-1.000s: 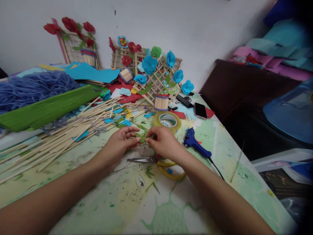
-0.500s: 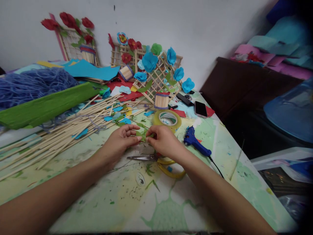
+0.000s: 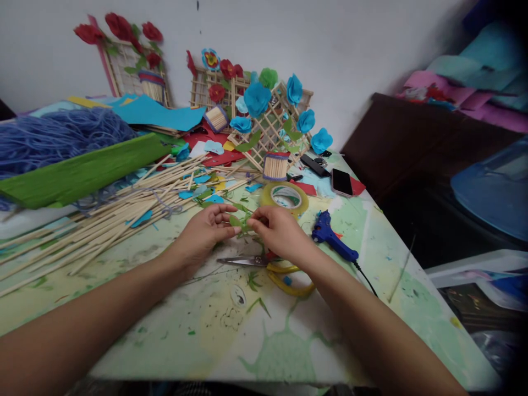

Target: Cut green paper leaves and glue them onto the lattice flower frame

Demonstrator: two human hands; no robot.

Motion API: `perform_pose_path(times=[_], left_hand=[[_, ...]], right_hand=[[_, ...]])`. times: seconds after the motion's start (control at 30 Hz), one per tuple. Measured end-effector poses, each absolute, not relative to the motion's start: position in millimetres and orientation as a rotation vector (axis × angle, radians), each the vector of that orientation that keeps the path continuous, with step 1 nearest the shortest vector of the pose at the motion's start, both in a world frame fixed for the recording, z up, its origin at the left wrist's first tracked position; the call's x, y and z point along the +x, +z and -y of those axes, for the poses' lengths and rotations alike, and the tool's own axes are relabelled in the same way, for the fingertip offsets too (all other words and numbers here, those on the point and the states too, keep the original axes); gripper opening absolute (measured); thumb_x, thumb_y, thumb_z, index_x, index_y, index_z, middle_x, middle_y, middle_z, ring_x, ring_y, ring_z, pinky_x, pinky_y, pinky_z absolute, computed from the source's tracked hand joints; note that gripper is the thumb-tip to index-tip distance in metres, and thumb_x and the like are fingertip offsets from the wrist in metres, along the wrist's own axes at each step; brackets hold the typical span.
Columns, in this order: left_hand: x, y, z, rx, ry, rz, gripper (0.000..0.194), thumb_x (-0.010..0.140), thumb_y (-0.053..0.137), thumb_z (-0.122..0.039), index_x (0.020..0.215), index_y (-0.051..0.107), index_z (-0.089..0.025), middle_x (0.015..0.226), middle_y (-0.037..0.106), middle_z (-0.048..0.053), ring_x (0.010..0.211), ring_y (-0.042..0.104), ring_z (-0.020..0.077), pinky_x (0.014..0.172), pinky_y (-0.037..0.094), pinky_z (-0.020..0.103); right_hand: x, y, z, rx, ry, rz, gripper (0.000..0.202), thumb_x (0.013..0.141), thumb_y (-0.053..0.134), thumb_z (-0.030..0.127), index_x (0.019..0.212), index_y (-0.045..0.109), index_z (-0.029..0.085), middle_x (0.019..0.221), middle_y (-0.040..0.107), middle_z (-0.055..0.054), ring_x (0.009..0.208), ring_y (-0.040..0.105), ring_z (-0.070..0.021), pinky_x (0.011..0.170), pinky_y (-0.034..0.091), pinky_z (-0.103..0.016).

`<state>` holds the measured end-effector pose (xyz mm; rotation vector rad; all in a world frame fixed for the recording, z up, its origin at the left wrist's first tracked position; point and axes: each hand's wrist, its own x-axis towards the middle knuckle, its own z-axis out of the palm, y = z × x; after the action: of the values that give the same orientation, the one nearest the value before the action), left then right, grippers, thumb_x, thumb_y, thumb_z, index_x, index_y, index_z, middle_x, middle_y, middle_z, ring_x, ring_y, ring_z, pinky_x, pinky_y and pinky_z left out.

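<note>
Between my two hands is a small piece of green paper cut like a leaf [image 3: 236,221]. My left hand [image 3: 205,231] pinches its left side between thumb and fingers. My right hand [image 3: 275,228] grips the other side, fingertips pressed together. The exact hold is partly hidden by the fingers. Scissors [image 3: 243,260] with yellow handles lie just below, partly under my right wrist. A roll of clear tape [image 3: 266,196] sits right behind my right hand. Thin green paper scraps [image 3: 252,281] are scattered near the scissors.
Wooden sticks [image 3: 119,225] are spread at left, beside a green paper roll [image 3: 82,170] and blue yarn [image 3: 61,135]. A blue glue gun [image 3: 333,237] and a phone [image 3: 342,182] lie at right. Stick lattices with blue paper flowers [image 3: 257,99] stand against the wall.
The whole view has shifted slightly, so things appear a little to the right. Both hands stay on the green paper leaf, with only small finger movement.
</note>
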<state>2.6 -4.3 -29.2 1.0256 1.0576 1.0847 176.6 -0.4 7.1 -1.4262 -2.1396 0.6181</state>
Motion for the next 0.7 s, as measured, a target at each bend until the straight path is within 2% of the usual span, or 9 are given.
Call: perform_pose_path(times=[0.13, 0.27, 0.43, 0.57, 0.7], left_hand=[[4, -22, 5, 0.925, 1.113, -1.043, 0.05, 0.058, 0.078, -0.012, 0.103, 0.057, -0.017, 0.078, 0.056, -0.003, 0.067, 0.056, 0.0083, 0.061, 0.046, 0.02], [4, -20, 6, 0.872, 1.124, -1.013, 0.053, 0.058, 0.079, -0.013, 0.106, 0.056, -0.017, 0.083, 0.058, -0.002, 0.069, 0.058, 0.0091, 0.061, 0.047, 0.02], [4, -23, 7, 0.89, 1.129, -0.989, 0.055, 0.059, 0.08, -0.013, 0.108, 0.055, -0.018, 0.087, 0.059, -0.001, 0.072, 0.059, 0.0085, 0.064, 0.047, 0.018], [4, -21, 10, 0.916, 1.122, -0.968, 0.054, 0.06, 0.08, -0.014, 0.108, 0.056, -0.019, 0.088, 0.059, -0.001, 0.073, 0.059, 0.0087, 0.066, 0.048, 0.019], [5, -15, 12, 0.878, 1.123, -0.956, 0.051, 0.061, 0.079, -0.016, 0.106, 0.058, -0.018, 0.09, 0.061, 0.0, 0.077, 0.061, 0.0121, 0.069, 0.049, 0.024]], right_hand=[[178, 8, -2, -1.416, 0.681, 1.988, 0.034, 0.091, 0.045, 0.039, 0.069, 0.056, 0.017, 0.066, 0.057, -0.001, 0.062, 0.048, -0.0115, 0.058, 0.031, -0.025], [177, 4, -3, -1.341, 0.975, 1.78, 0.035, 0.085, 0.049, 0.05, 0.072, 0.053, 0.017, 0.066, 0.053, 0.001, 0.063, 0.048, -0.0121, 0.059, 0.033, -0.025], [172, 1, -1, -1.35, 1.216, 1.723, 0.02, 0.072, 0.062, 0.035, 0.066, 0.052, 0.018, 0.061, 0.047, 0.004, 0.057, 0.041, -0.0099, 0.054, 0.031, -0.024], [170, 2, 2, -1.39, 1.299, 1.693, 0.006, 0.068, 0.058, 0.021, 0.066, 0.053, 0.018, 0.056, 0.044, 0.006, 0.051, 0.038, -0.0087, 0.05, 0.028, -0.023], [171, -1, 0, -1.391, 1.281, 1.668, 0.003, 0.067, 0.057, 0.019, 0.066, 0.055, 0.017, 0.053, 0.043, 0.006, 0.05, 0.038, -0.0088, 0.049, 0.028, -0.023]])
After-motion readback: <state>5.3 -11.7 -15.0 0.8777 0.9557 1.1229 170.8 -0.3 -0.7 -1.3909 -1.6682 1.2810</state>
